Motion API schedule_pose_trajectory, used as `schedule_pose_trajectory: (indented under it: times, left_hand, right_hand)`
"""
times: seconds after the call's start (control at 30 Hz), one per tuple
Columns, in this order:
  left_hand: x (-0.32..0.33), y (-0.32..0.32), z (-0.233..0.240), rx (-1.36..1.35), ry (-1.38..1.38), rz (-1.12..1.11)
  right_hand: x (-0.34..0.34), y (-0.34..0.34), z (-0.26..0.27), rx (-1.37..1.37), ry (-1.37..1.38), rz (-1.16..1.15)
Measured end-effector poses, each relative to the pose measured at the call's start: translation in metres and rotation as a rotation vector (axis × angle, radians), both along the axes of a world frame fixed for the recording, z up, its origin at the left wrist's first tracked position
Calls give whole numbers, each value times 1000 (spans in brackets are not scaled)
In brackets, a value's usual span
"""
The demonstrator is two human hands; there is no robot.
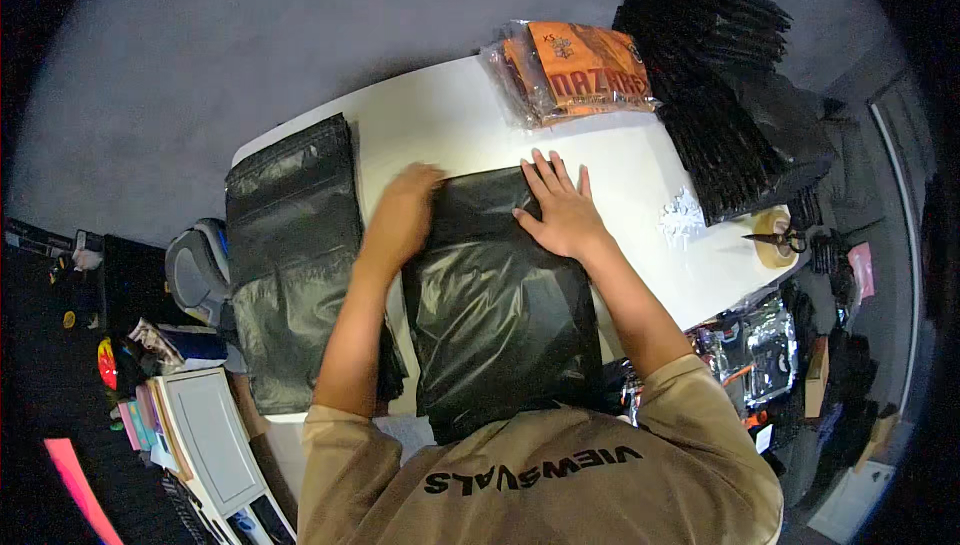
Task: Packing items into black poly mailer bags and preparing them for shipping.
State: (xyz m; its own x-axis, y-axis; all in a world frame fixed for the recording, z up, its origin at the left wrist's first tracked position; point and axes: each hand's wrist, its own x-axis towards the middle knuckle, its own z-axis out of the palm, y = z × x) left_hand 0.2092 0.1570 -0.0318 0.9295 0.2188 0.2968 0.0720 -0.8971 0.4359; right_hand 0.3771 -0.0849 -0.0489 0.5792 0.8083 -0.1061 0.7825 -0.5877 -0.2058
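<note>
A black plastic bag (502,305) lies flat before me on the white table (442,113), its near end against my shirt. My right hand (561,211) rests on its far right corner, fingers spread and palm down. At the far left corner is my left hand (405,211), blurred, with its fingers bent around or over the edge; whether it pinches the plastic cannot be made out. To the left lies a stack of similar black plastic bags (292,245), partly covered by my left forearm.
Orange printed items in clear plastic (589,68) lie at the table's far side. A tall pile of black bags (709,87) leans over the right end, near scissors (776,239) on a tape roll (776,218). A white cabinet (210,432) and grey chair (196,267) stand left.
</note>
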Motion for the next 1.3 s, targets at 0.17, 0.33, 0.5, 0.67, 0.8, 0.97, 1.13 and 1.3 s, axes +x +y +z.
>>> schedule_pose_trajectory:
  times: [0.17, 0.33, 0.5, 0.67, 0.8, 0.97, 1.13, 1.3]
  left_hand:
    - [34, -88, -11, 190, 302, -5]
    - [15, -86, -10, 131, 387, 139]
    - [-23, -53, -19, 166, 412, 295]
    - [-25, -52, -12, 211, 488, 323]
    - [-33, -55, 2, 216, 447, 319]
    - [-37, -124, 36, 211, 207, 38]
    - [-96, -186, 52, 165, 199, -65]
    - [-131, -204, 37, 138, 251, -20]
  right_hand:
    - [-1, 0, 2, -12, -26, -1]
    - [0, -3, 2, -80, -20, -35]
    - [-1, -3, 7, -35, 25, -25]
    - [3, -7, 5, -29, 30, -29]
    - [2, -12, 4, 65, 33, 15]
    - [-53, -40, 39, 344, -50, 155]
    - [-125, -95, 53, 313, 2, 224]
    - [-155, -115, 45, 295, 65, 198]
